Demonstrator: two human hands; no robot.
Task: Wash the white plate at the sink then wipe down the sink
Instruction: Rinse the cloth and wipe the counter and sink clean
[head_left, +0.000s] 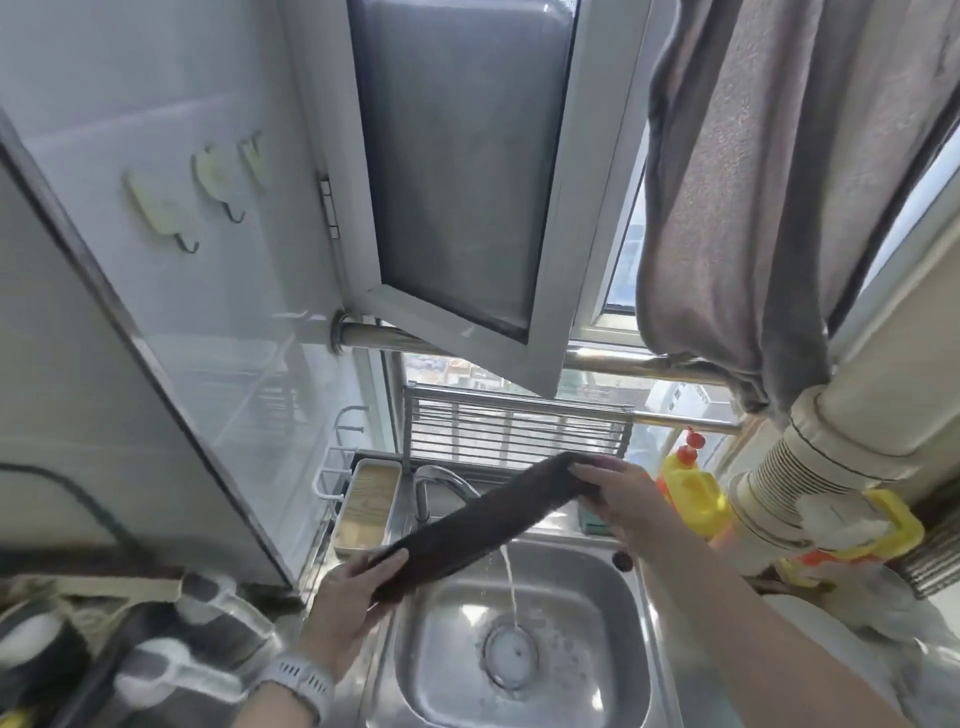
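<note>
A dark brown cloth (483, 517) is stretched in a long strip above the steel sink (618, 649). My left hand (348, 608) grips its lower left end and my right hand (613, 493) grips its upper right end. Water runs in a thin stream from the cloth's underside down to the drain (511, 654). The chrome faucet (436, 488) stands behind the cloth, partly hidden by it. No white plate is in view.
A yellow detergent bottle (691, 493) with a red cap stands right of the sink. A wooden-bottomed tray (369, 504) sits left of the faucet. A metal rack (514, 431) lines the window. An open window sash (467, 182) and grey curtain (769, 208) hang overhead.
</note>
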